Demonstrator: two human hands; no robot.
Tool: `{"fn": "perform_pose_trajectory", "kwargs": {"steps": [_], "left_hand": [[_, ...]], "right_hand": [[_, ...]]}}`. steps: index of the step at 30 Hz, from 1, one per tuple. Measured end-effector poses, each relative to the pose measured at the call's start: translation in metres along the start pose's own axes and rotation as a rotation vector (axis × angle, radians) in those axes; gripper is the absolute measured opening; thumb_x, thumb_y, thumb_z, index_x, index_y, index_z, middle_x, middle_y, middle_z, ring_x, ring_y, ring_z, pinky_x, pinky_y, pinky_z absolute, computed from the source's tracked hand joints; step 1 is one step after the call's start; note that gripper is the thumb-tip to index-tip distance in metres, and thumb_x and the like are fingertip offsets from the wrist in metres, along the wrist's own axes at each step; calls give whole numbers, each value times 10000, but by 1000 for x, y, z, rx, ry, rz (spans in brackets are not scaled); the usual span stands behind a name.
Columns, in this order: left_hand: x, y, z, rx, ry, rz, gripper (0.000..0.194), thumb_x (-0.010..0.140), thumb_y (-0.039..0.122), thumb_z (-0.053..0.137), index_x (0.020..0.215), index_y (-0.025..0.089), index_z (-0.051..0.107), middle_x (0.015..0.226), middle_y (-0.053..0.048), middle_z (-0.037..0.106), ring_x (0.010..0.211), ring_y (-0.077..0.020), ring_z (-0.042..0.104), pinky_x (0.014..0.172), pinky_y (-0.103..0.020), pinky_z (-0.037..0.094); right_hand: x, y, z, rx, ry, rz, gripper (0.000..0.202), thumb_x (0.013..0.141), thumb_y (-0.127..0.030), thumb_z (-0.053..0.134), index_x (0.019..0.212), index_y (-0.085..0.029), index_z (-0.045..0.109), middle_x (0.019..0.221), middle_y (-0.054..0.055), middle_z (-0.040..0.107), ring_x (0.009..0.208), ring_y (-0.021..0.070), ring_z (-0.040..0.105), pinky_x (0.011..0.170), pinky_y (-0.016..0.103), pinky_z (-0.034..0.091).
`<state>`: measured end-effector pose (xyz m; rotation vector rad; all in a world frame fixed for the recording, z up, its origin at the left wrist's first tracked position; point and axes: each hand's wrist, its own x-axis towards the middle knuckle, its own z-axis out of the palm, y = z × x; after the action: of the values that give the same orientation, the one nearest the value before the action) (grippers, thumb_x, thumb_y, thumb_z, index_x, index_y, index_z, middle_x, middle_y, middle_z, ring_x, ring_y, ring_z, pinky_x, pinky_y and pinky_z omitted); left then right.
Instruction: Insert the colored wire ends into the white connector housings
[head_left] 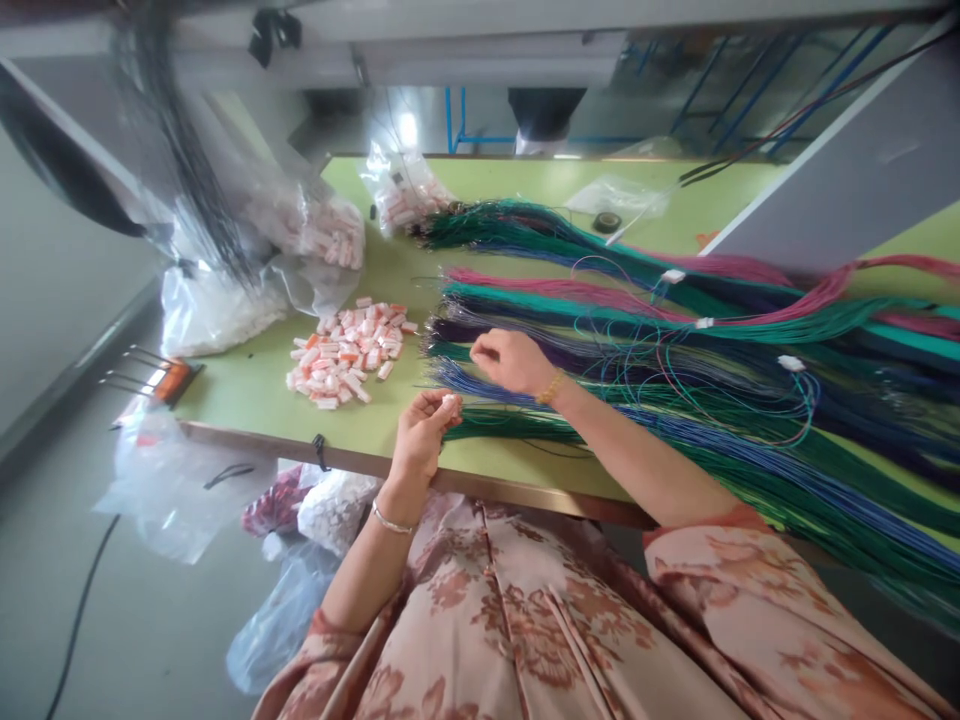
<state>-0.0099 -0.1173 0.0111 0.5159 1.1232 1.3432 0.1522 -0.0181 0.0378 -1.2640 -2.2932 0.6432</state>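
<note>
Left hand (420, 435) pinches a white connector (450, 401); right hand (514, 361), curled, grip unclear, obscures wires (622, 352); bagged connectors (334, 235), tape roll (607, 226) beyond.

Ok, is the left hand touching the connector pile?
Apart. The head view shows green table between the left hand and the connector pile.

Soft light, glare (408, 128) beyond the table (240, 393), blurred edges

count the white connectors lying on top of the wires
3 in view: a far connector, a middle connector by the pink wires, and a near connector, the rightmost in the picture. More may be hidden among the strands.
</note>
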Motion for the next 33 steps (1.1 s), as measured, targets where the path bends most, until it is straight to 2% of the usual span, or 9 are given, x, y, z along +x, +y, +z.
{"fn": "perform_pose_trajectory", "kwargs": {"steps": [4, 7, 9, 13, 16, 23, 28, 33], "left_hand": [[1, -2, -3, -18, -7, 4, 392, 559, 314, 878, 810, 130, 639, 739, -22, 681, 653, -85, 607, 631, -216, 489], [0, -3, -4, -17, -14, 5, 385, 569, 311, 875, 812, 129, 638, 728, -17, 675, 636, -79, 596, 624, -215, 483], [-1, -2, -6, -18, -12, -1, 385, 574, 310, 874, 820, 128, 640, 728, -17, 674, 635, -78, 595, 623, -212, 480], [-1, 0, -6, -36, -9, -12, 382, 579, 312, 871, 818, 131, 635, 748, -26, 677, 656, -88, 607, 631, -220, 480], [0, 0, -5, -35, -22, -10, 374, 585, 311, 867, 813, 134, 630, 748, -27, 674, 654, -88, 601, 638, -226, 478], [2, -1, 2, -85, -58, -3, 358, 608, 287, 851, 845, 144, 624, 752, -17, 665, 667, -83, 590, 642, -215, 464], [0, 0, 2, -155, -101, -3, 275, 691, 244, 794, 882, 153, 618, 802, -15, 651, 661, -66, 561, 671, -215, 465], [2, -1, 1, -236, -124, -47, 245, 703, 190, 772, 889, 152, 618, 796, -5, 624, 660, -61, 551, 664, -203, 456]], "right_hand": [[24, 13, 17, -257, -81, 66, 137, 850, -277, 593, 857, -180, 689, 927, 74, 659, 770, 164, 554, 611, 267, 305], [27, 18, 24, -308, -93, 33, 170, 890, -278, 548, 845, -177, 676, 964, 89, 665, 806, 181, 568, 613, 276, 303], [26, 20, 21, -285, -85, -5, 167, 896, -245, 522, 855, -175, 668, 950, 90, 671, 791, 178, 566, 629, 275, 313], [28, 23, 3, -159, -72, 37, 128, 832, -147, 526, 856, -157, 651, 782, 65, 674, 657, 147, 532, 629, 263, 326], [32, 18, -7, -36, -51, 72, 71, 767, -167, 573, 791, -158, 639, 698, 29, 653, 594, 123, 504, 598, 248, 329], [36, -21, 1, 373, -98, -53, 103, 732, -224, 558, 755, -140, 613, 671, 0, 612, 596, 95, 492, 585, 215, 372], [13, -38, 0, 519, -78, -33, 127, 736, -264, 557, 737, -143, 596, 645, -11, 577, 580, 86, 464, 561, 207, 373], [-21, -31, 5, 581, -66, 52, 154, 717, -291, 596, 712, -138, 610, 605, -15, 561, 542, 76, 425, 513, 200, 338]]}}
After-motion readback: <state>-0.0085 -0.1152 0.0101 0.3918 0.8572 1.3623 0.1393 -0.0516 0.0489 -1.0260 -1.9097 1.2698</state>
